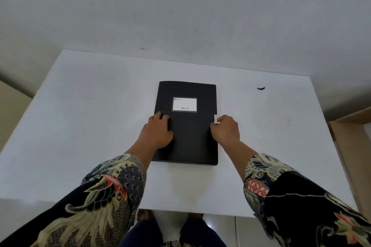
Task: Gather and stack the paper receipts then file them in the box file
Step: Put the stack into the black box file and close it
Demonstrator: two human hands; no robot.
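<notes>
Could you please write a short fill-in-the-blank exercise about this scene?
1. The black box file lies ___ on the white table.
2. The left hand rests on the file's ___ edge.
3. The right hand pinches a small ___ tab.

Missing words: closed; left; white

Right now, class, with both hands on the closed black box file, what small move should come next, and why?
Probably lift the white tab that the right hand pinches, opening the box file, while the left hand presses the cover steady; it lies closed.
</notes>
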